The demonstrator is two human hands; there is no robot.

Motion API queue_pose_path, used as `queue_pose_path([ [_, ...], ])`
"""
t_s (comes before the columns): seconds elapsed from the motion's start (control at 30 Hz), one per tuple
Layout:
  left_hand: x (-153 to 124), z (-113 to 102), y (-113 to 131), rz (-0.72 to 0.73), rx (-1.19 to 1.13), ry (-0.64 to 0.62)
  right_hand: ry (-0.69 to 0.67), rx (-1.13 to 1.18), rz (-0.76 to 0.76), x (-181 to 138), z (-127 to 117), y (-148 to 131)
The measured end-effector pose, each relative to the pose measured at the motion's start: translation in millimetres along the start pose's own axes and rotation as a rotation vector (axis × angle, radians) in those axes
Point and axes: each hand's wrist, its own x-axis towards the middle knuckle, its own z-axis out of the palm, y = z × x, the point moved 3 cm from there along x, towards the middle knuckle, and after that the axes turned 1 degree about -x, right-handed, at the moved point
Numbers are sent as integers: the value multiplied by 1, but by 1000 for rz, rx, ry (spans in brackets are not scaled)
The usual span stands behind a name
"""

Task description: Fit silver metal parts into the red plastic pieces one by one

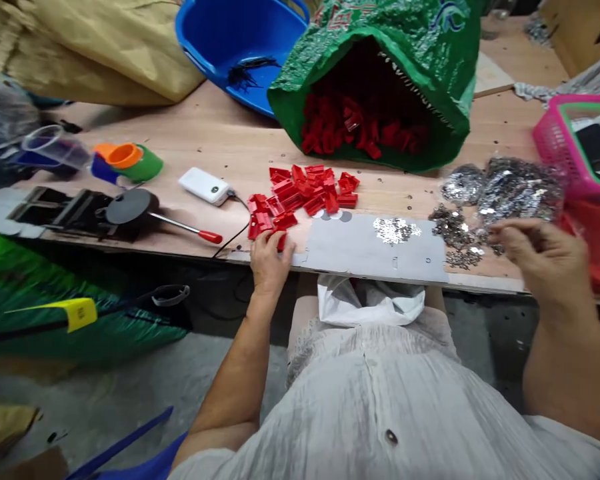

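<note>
My left hand [270,257] rests at the table's front edge, fingers curled on a red plastic piece [282,241] at the near end of a loose heap of red plastic pieces [303,197]. My right hand [543,250] hovers at the right, fingers bent over scattered small metal parts [455,233]; whether it holds one is hidden. A small pile of shiny metal bits [395,230] lies on a grey sheet [360,257] between my hands.
A green sack [380,40] holding more red pieces lies open behind the heap. A blue tub [230,33], white power bank [204,185], black hand press with red-tipped lever [125,213], coloured cups [130,160], pink basket [575,147] and bags of metal parts [510,190] stand around.
</note>
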Motion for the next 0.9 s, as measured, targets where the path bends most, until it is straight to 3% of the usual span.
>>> queue_pose_path([
  [0.13, 6, -1, -8, 48, -123, 69, -143, -70, 82, -8, 14, 43],
  [0.27, 3, -8, 9, -29, -249, 64, -235, -279, -22, -21, 25, 61],
  [0.47, -21, -5, 79, -14, -543, -161, -260, -483, -101, -23, 49, 59],
  [0.57, -35, 1, 106, -76, -700, -280, -274, -548, -95, -16, 58, 60],
  [0.73, -50, 5, 130, -279, -917, -374, -338, -567, -108, -9, 63, 62],
  [0.9, -57, 10, 140, -265, -951, -470, -289, -504, -118, -5, 60, 63],
])
